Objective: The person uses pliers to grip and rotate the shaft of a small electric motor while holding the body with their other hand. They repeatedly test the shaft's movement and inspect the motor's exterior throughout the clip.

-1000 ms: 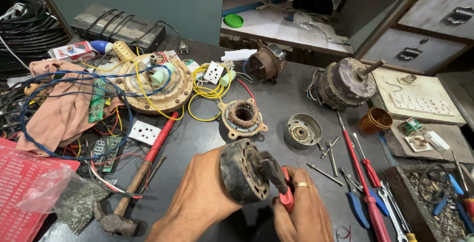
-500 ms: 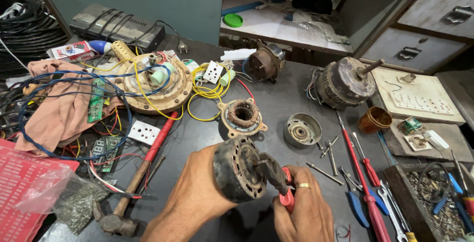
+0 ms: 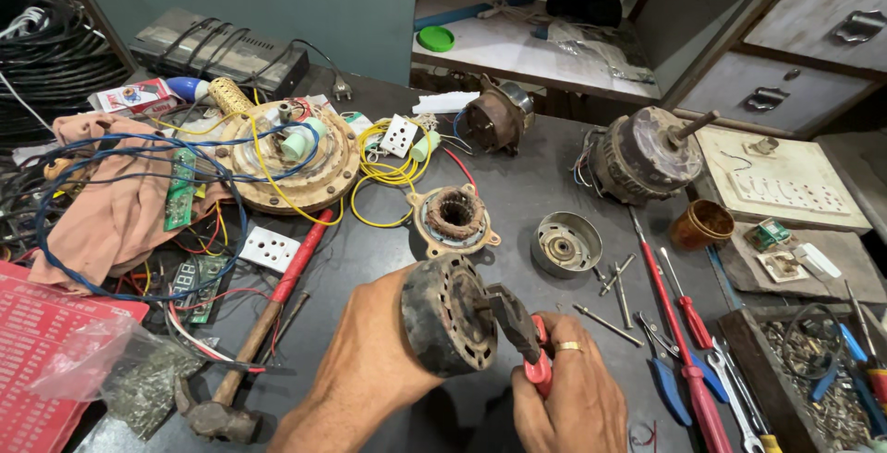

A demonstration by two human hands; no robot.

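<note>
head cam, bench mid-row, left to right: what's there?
pink cloth → round fan motor base with yellow wires → white socket plate → small stator with copper winding → grey metal end cap → brown cup → cream switchboard

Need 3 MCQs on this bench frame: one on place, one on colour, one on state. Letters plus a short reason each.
1. The hammer lies where?
A. left of the hands
B. on the far shelf
C. in the parts tray

2. Colour of the pliers grips?
A. blue
B. red
C. yellow

3. The rusty motor part is:
A. lying on the table
B. held up in the left hand
C. hanging by wires

Key: 1 A, it lies on the table at lower left; 2 B, red shows in the right hand; 3 B, the left hand grips it.
</note>
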